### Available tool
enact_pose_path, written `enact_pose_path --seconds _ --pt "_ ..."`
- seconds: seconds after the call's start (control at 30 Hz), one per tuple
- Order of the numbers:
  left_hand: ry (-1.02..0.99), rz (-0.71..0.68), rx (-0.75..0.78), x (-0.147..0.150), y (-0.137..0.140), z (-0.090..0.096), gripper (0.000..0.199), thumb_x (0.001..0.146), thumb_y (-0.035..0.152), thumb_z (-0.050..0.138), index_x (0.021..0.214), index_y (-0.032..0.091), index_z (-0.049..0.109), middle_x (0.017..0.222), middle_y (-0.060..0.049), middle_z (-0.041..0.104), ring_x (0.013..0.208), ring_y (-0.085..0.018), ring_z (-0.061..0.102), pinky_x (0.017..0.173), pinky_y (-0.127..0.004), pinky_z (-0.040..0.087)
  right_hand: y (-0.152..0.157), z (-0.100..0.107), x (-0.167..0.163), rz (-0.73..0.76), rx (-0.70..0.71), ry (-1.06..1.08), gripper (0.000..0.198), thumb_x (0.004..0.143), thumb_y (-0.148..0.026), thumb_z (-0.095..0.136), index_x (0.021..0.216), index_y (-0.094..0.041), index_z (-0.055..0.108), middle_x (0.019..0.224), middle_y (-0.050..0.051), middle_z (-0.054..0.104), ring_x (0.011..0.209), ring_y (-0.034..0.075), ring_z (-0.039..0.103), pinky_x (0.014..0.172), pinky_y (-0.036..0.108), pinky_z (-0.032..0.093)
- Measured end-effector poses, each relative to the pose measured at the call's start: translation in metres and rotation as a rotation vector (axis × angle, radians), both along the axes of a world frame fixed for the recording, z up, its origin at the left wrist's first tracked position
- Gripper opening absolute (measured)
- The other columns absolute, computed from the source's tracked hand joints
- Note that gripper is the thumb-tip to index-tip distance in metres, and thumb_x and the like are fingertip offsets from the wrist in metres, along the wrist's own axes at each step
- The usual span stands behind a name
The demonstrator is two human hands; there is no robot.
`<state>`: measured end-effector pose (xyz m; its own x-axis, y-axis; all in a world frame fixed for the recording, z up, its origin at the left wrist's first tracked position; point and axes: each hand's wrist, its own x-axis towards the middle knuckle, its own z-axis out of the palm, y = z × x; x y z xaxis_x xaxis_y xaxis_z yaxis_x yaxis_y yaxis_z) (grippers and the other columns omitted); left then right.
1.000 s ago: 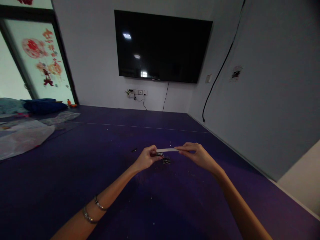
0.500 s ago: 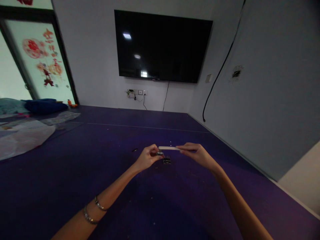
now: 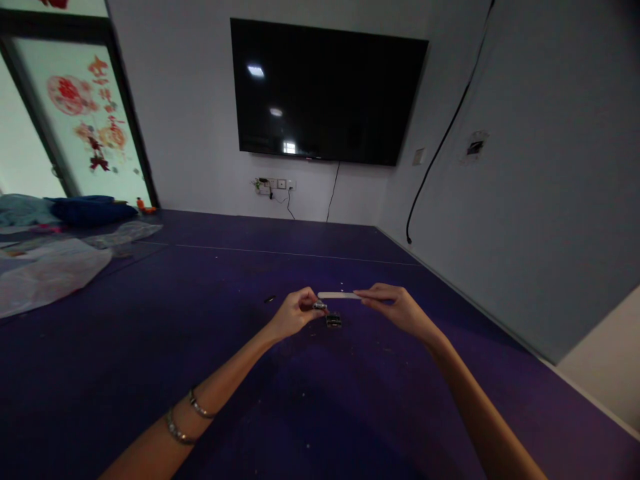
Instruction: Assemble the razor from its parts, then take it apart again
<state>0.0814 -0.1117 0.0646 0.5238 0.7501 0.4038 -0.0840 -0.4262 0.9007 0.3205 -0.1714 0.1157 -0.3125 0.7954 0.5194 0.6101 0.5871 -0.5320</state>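
My right hand [image 3: 390, 301] is closed, its thumb and fingers pinching one end of a flat pale stick [image 3: 336, 295]. The stick lies level in the air, its rounded far end just at the fingertips of my left hand [image 3: 296, 313]. That hand is closed too, pinching a small silvery metal part [image 3: 320, 305] that is too small to name. Right below it, a small dark block with pale marks [image 3: 333, 321] rests on the purple floor [image 3: 320, 373]. To the left of my left hand lies a thin black piece [image 3: 269, 299].
Clear plastic sheeting [image 3: 55, 270] and a dark blue cloth bundle [image 3: 93, 210] lie at far left, near an orange object [image 3: 143, 207]. A black cable [image 3: 440, 140] hangs down the right wall. A television [image 3: 325, 90] is on the far wall. Tiny white bits dot the floor.
Both hands stay nearly in place. The stick and my right hand have shifted very slightly to the right; the whole view has moved a little.
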Motion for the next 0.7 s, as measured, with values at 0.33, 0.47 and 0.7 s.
enact_pose_path --seconds 0.33,0.47,0.7 --pt "0.014 0.029 0.014 0.0003 -0.0042 0.0053 0.025 0.067 0.023 0.07 0.068 0.016 0.045 0.077 -0.004 0.069 0.075 -0.016 0.064 0.069 -0.029 0.047 -0.0032 0.0036 -0.0034 0.015 0.025 -0.018 0.025 0.082 -0.033 0.055 0.103 -0.026 0.067 0.078 0.004 0.065 0.071 0.015 0.057 0.064 0.027 0.043" --pt "-0.001 0.026 -0.008 0.0003 -0.0035 0.0048 0.026 0.067 0.022 0.07 0.067 0.016 0.044 0.077 -0.003 0.069 0.075 -0.016 0.064 0.07 -0.029 0.047 -0.0039 0.004 -0.0026 -0.015 0.036 -0.015 0.026 0.082 -0.034 0.054 0.102 -0.026 0.068 0.079 0.004 0.065 0.071 0.015 0.057 0.064 0.028 0.044" --pt "-0.01 0.024 0.009 0.0002 -0.0031 0.0052 0.025 0.066 0.021 0.069 0.068 0.016 0.045 0.076 -0.003 0.069 0.074 -0.016 0.064 0.069 -0.03 0.048 -0.004 0.0031 -0.0057 0.017 0.015 -0.008 0.027 0.082 -0.036 0.053 0.104 -0.026 0.067 0.08 0.005 0.065 0.071 0.015 0.056 0.064 0.028 0.043"
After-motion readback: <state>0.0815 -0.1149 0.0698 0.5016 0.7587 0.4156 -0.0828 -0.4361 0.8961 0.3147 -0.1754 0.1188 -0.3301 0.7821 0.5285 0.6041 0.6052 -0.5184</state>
